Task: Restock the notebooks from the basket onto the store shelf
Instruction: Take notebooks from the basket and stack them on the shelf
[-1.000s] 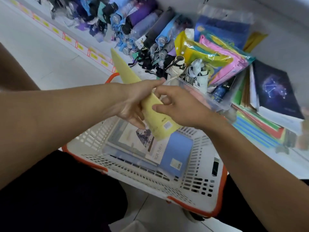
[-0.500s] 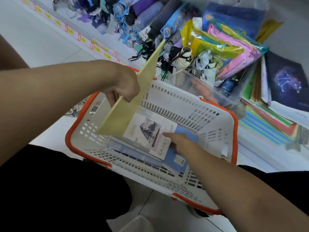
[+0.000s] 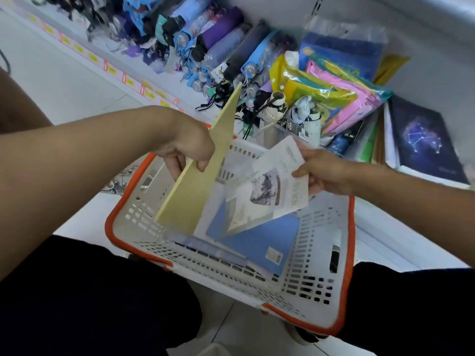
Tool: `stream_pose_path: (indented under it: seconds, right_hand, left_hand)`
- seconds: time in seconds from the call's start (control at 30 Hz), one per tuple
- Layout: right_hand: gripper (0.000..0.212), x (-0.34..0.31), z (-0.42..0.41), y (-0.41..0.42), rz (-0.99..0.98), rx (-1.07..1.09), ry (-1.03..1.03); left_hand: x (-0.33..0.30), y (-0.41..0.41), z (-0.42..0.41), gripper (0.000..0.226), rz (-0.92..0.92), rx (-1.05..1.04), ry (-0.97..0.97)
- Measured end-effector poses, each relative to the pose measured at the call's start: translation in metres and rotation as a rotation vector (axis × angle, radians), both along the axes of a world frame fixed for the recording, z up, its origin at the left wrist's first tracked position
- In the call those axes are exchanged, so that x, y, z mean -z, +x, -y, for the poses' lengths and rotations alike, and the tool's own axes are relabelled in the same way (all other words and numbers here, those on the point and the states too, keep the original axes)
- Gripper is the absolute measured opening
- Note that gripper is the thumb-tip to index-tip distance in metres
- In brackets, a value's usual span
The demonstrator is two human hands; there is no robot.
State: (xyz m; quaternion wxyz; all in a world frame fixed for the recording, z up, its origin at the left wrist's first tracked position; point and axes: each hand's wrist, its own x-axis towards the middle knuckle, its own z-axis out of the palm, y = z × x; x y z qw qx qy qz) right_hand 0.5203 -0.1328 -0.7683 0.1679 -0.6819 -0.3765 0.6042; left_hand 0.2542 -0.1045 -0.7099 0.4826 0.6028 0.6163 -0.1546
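Observation:
A white basket with an orange rim (image 3: 347,255) stands on the floor in front of me. My left hand (image 3: 189,150) grips a pale yellow notebook (image 3: 203,181), held edge-up and tilted over the basket's left side. My right hand (image 3: 322,170) pinches the upper right edge of a white notebook with a dark picture (image 3: 272,186), raised above the basket. A blue notebook (image 3: 259,242) lies flat at the basket's bottom with more beneath it. The low store shelf (image 3: 380,242) runs behind the basket.
Folded umbrellas (image 3: 221,39) fill the shelf's left and middle. Bright plastic pouches (image 3: 331,96) lie to their right. A dark constellation-cover notebook (image 3: 421,140) tops a stack at far right. Price labels (image 3: 128,82) line the shelf edge. My dark-clad knees flank the basket.
My right hand let go of the yellow notebook, reached into the basket and lifted out the white pictured notebook. My left hand kept the yellow notebook and tilted it over the basket.

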Motion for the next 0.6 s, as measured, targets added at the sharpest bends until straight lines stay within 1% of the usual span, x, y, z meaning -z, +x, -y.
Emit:
stream_pose_path:
  seconds: [0.07, 0.13, 0.23, 0.3, 0.4, 0.47, 0.53, 0.6]
  right_hand:
    - [0.028, -0.058, 0.004, 0.022, 0.036, 0.111, 0.094]
    - [0.024, -0.105, 0.018, 0.045, -0.014, 0.270, 0.176]
    - [0.024, -0.143, 0.043, 0.068, -0.247, 0.516, 0.270]
    - [0.027, -0.148, 0.054, 0.075, -0.397, 0.603, 0.292]
    - [0.032, -0.144, 0.057, 0.074, -0.502, 0.592, 0.282]
    - [0.033, -0.140, 0.062, 0.065, -0.523, 0.543, 0.249]
    - [0.029, -0.134, 0.070, 0.057, -0.497, 0.489, 0.214]
    - [0.027, -0.125, 0.078, 0.053, -0.439, 0.447, 0.227]
  left_hand:
    - [-0.013, 0.002, -0.001, 0.017, 0.082, -0.099, -0.033]
    - [-0.028, 0.007, -0.001, 0.016, 0.166, -0.183, -0.039]
    - [-0.044, 0.021, 0.000, 0.018, 0.310, -0.289, -0.062]
    - [-0.048, 0.034, 0.001, 0.020, 0.431, -0.385, -0.099]
    - [-0.050, 0.055, 0.004, 0.021, 0.660, -0.614, -0.142]
    - [-0.054, 0.070, 0.006, 0.025, 0.854, -0.768, -0.151]
    - [-0.059, 0.083, 0.009, 0.034, 1.007, -0.820, -0.138]
    - [-0.063, 0.093, 0.012, 0.046, 1.089, -0.793, -0.145]
